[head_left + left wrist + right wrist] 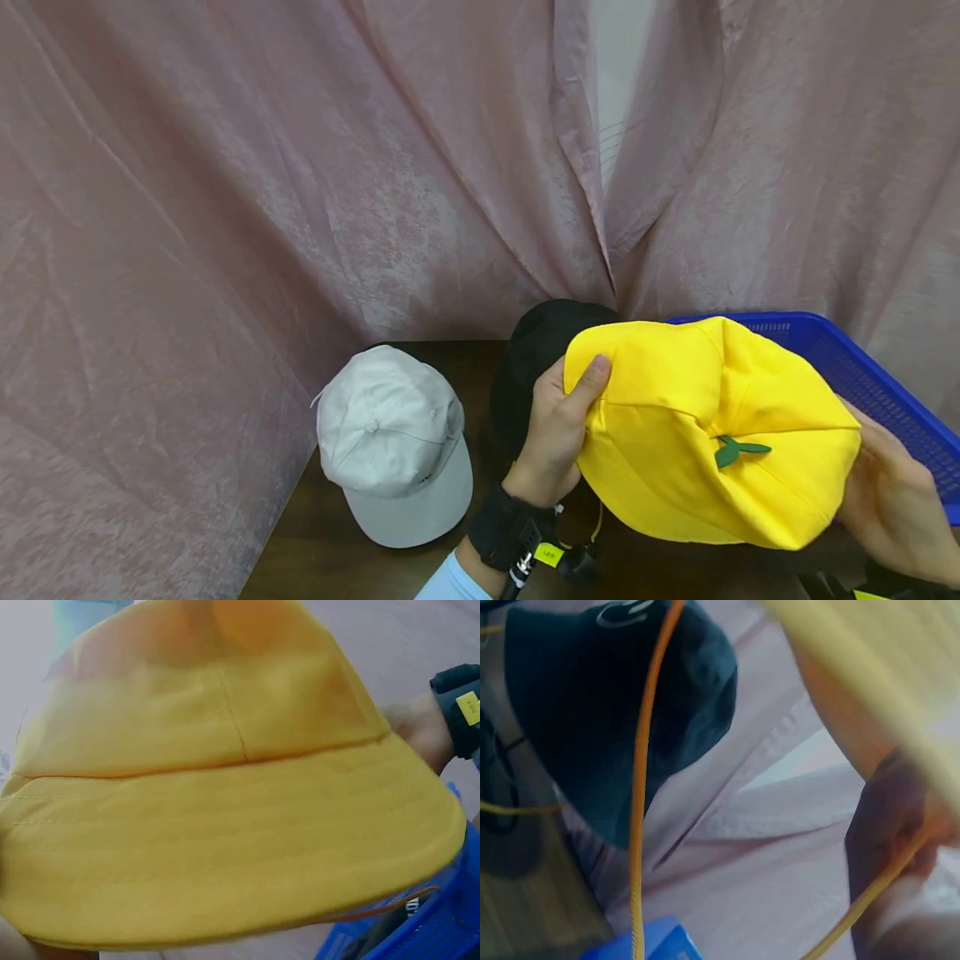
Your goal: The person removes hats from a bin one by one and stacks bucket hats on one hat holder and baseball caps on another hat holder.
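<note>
A yellow bucket hat (660,458) with a small green sprout (738,450) on its crown is held up between both hands. My left hand (558,417) grips the brim at the left, its thumb lying on the upper side. At the opposite end, my right hand (892,492) holds the hat's edge; its fingertips are hidden behind the fabric. The brim of the yellow hat (240,847) fills much of the left wrist view, with the right wrist beyond it. An orange-yellow cord (641,750) hangs down in the right wrist view.
A white cap (386,425) sits on the dark wooden table (300,542) at left. Behind the left hand is a black hat (551,358). A blue basket (892,375) stands at right, with a dark item (382,922) inside. Pink curtains (450,167) hang behind.
</note>
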Motion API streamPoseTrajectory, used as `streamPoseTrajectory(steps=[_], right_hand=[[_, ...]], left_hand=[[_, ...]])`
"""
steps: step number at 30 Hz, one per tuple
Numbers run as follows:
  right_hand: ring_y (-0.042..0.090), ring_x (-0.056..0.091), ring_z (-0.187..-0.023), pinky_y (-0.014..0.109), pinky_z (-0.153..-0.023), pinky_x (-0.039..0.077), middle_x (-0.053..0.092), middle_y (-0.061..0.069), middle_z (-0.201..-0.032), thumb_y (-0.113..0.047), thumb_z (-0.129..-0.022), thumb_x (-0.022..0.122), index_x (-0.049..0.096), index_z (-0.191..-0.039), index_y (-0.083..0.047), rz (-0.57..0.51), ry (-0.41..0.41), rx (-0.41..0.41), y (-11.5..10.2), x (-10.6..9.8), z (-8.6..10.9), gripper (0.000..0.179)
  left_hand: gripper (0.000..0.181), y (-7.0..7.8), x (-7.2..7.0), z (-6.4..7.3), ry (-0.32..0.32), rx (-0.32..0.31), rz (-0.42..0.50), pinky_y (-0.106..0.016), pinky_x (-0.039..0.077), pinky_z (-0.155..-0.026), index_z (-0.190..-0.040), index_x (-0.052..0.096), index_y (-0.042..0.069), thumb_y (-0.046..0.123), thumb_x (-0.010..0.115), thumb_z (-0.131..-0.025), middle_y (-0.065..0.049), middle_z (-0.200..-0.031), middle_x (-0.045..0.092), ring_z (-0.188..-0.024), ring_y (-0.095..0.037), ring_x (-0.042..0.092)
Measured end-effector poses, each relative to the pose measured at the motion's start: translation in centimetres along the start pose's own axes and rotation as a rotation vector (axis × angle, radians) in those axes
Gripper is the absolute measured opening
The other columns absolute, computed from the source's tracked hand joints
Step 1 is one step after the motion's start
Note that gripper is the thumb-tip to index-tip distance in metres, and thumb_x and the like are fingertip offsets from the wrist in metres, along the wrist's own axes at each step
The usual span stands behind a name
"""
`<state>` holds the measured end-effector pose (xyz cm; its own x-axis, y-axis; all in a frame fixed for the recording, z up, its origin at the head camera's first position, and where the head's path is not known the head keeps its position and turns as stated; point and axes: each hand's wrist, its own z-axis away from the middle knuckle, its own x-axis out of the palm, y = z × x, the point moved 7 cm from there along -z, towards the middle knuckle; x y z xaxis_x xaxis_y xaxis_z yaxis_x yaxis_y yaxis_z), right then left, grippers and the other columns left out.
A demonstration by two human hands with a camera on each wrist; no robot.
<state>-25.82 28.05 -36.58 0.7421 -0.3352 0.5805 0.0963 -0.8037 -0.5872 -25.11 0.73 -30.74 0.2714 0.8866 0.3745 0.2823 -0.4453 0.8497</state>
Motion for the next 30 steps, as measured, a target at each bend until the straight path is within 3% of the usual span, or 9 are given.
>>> streamPoseTrajectory(steps=[2, 6, 11, 17, 20, 22, 24, 30], right_hand=[[0.033, 0.054, -0.123, 0.042, -0.103, 0.046, 0.048, 0.021, -0.141, -0.014, -0.104, -0.010, 0.028, -0.154, 0.003, -0.067, -0.064, 0.002, 0.0, 0.5, -0.1, 0.065], [0.035, 0.050, -0.129, 0.045, -0.108, 0.042, 0.039, 0.021, -0.150, -0.007, -0.101, -0.008, 0.014, -0.160, -0.004, -0.090, -0.116, 0.035, 0.1, 1.5, -0.6, 0.063], [0.036, 0.056, -0.121, 0.044, -0.101, 0.048, 0.035, 0.020, -0.154, 0.001, -0.100, -0.005, 0.004, -0.162, -0.009, -0.046, -0.154, 0.033, 0.4, 2.9, -1.6, 0.063], [0.032, 0.062, -0.113, 0.040, -0.093, 0.054, 0.036, 0.017, -0.155, 0.002, -0.105, 0.005, 0.007, -0.161, -0.005, 0.087, -0.110, -0.013, 0.6, 4.7, -3.5, 0.057], [0.032, 0.064, -0.108, 0.040, -0.091, 0.055, 0.050, 0.020, -0.144, 0.002, -0.106, 0.008, 0.006, -0.161, -0.003, 0.087, -0.112, -0.037, 0.5, 5.7, -4.4, 0.055], [0.032, 0.063, -0.109, 0.041, -0.092, 0.054, 0.051, 0.021, -0.144, 0.002, -0.106, 0.009, 0.005, -0.161, -0.003, 0.078, -0.116, -0.050, 0.6, 6.3, -5.0, 0.055], [0.031, 0.064, -0.108, 0.040, -0.094, 0.053, 0.057, 0.022, -0.136, 0.004, -0.106, 0.010, 0.007, -0.161, -0.004, 0.094, -0.103, -0.050, 0.7, 6.6, -5.4, 0.056], [0.028, 0.062, -0.113, 0.038, -0.096, 0.052, 0.046, 0.017, -0.151, 0.009, -0.103, 0.010, 0.004, -0.161, -0.005, 0.128, -0.081, -0.034, 1.5, 6.8, -6.2, 0.060]], left_hand=[[0.030, 0.3, -0.5, -0.2, 0.026, 0.012, 0.005, -0.027, 0.056, -0.074, -0.119, 0.057, 0.000, 0.025, 0.061, -0.103, -0.009, -0.096, 0.057, -0.082, -0.017, 0.062], [0.033, 1.1, -1.2, -0.3, 0.036, 0.023, -0.019, -0.028, 0.056, -0.075, -0.123, 0.056, 0.004, 0.030, 0.061, -0.103, -0.009, -0.098, 0.057, -0.084, -0.018, 0.062], [0.038, 2.5, -1.5, 0.1, -0.013, 0.022, -0.037, -0.030, 0.056, -0.080, -0.129, 0.052, 0.006, 0.033, 0.060, -0.103, -0.008, -0.104, 0.056, -0.087, -0.017, 0.062], [0.030, 5.3, -2.1, 0.7, -0.023, 0.064, 0.035, -0.028, 0.053, -0.079, -0.126, 0.052, 0.006, 0.028, 0.056, -0.106, -0.007, -0.102, 0.053, -0.089, -0.018, 0.059], [0.029, 6.7, -2.3, 0.9, -0.027, 0.082, 0.085, -0.028, 0.052, -0.083, -0.128, 0.051, 0.006, 0.025, 0.054, -0.106, -0.007, -0.105, 0.052, -0.094, -0.019, 0.058], [0.029, 7.4, -2.5, 1.1, -0.024, 0.089, 0.102, -0.028, 0.051, -0.086, -0.129, 0.051, 0.006, 0.024, 0.052, -0.107, -0.007, -0.108, 0.052, -0.096, -0.019, 0.057], [0.029, 7.9, -2.8, 1.3, -0.016, 0.092, 0.108, -0.029, 0.051, -0.087, -0.129, 0.050, 0.006, 0.023, 0.052, -0.107, -0.007, -0.109, 0.052, -0.098, -0.019, 0.057], [0.029, 7.9, -4.0, 1.6, 0.013, 0.083, 0.085, -0.029, 0.051, -0.086, -0.129, 0.051, 0.007, 0.023, 0.055, -0.105, -0.007, -0.109, 0.051, -0.098, -0.020, 0.057]])
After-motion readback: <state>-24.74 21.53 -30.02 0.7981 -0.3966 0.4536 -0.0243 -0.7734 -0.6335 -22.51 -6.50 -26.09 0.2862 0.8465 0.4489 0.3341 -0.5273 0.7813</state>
